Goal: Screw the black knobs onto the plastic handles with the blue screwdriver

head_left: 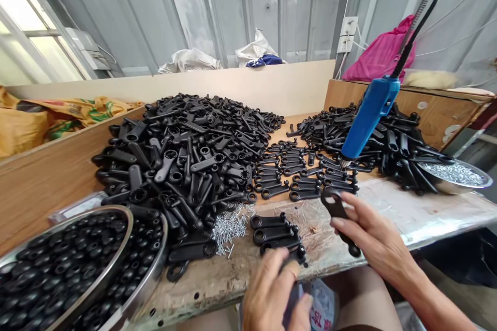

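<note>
Right hand (375, 240) around lever (338, 212) (matte black)

A black plastic lever (340, 217) with a ring end, tilted ring-up toward eleven o'clock above the counter's front edge. At its nine o'clock, a small stack of identical levers (276, 234) lies flat.

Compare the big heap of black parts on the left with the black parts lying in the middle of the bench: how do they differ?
The left heap is tall and tangled, parts pointing every way; the middle parts lie flat in neat rows. The heap holds far more pieces. Both are the same black handle-like parts on one wooden bench.
</note>
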A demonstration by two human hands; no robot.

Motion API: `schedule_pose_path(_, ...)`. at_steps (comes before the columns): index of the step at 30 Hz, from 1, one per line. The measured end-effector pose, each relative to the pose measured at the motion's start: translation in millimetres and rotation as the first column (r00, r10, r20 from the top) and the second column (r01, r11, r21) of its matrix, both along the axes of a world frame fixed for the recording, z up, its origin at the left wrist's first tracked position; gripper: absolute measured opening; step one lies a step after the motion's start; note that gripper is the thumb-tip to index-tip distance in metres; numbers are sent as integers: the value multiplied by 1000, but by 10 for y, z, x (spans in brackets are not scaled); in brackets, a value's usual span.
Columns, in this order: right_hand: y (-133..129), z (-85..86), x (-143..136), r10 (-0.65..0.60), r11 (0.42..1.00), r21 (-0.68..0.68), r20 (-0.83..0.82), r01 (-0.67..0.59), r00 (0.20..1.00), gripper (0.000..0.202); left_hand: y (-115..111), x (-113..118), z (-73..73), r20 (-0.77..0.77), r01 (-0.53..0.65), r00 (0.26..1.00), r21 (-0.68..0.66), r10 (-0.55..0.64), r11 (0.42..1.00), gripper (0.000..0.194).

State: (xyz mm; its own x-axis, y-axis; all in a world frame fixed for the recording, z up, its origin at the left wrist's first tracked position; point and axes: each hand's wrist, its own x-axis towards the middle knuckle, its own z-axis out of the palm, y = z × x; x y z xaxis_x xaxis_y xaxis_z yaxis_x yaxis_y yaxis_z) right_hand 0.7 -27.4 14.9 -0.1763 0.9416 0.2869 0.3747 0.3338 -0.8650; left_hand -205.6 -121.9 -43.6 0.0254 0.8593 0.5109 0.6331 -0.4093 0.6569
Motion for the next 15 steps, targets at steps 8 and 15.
schedule_pose_path(8, 872, 346, -886, 282, 959, -138, 584, -249, 761, 14, 558, -288, 104, -577, -59, 813, -217, -79, 974, 89)
schedule_pose_path(15, 1067, 156, -1221, 458, 888, -362, 754, -284, 471, 23, 626, -262, 203, -463, 23, 846, -462, -263, 887, 89)
